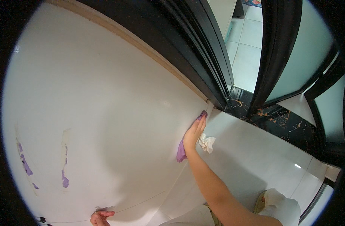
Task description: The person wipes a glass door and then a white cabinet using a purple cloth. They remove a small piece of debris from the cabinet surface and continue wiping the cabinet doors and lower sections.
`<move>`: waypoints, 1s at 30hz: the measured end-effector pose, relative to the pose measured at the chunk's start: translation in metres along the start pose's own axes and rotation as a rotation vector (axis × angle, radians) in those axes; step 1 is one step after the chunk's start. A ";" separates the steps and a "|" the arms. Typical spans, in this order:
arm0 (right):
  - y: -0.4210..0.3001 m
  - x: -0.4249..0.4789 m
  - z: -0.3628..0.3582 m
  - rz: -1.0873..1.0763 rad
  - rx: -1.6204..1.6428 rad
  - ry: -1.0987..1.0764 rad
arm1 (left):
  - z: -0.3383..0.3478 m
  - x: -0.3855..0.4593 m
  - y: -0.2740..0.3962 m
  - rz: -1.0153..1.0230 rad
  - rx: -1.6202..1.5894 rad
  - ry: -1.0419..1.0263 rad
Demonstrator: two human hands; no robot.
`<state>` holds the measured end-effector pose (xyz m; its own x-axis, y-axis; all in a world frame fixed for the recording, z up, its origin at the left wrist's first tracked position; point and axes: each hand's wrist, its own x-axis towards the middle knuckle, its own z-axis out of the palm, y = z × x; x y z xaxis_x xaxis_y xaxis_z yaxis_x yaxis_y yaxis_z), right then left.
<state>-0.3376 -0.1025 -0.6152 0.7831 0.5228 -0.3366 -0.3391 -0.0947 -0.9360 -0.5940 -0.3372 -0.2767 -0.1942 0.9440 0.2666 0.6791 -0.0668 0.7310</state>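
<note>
My right hand (193,135) presses a purple cloth (181,149) against the low edge of the white wall (127,93), near the corner by the dark door frame. The cloth sticks out beyond the fingertips and below the palm. Just right of that hand, a crumpled white tissue (207,143) lies on the pale floor (231,141). My left hand (100,217) is at the bottom edge, partly cut off, with its fingers extended against the wall. No object shows in it. Torn purple strips (65,181) with yellowish residue cling to the wall farther left.
A dark door frame (186,48) with a wooden strip (133,43) borders the wall. Beyond the black veined stone threshold (285,120) are frosted glass door panels (299,56) and a tiled floor (246,53). My slippered foot (260,202) and pale-trousered knee (284,204) are at lower right.
</note>
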 end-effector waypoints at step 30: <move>-0.004 -0.253 -0.014 -0.719 0.056 -0.326 | 0.005 0.014 -0.007 -0.036 0.003 0.110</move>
<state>-0.5274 -0.2466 -0.5277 0.6309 0.6625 0.4038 0.1595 0.3986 -0.9031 -0.5982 -0.3217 -0.2812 -0.2949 0.9046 0.3077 0.6725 -0.0323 0.7394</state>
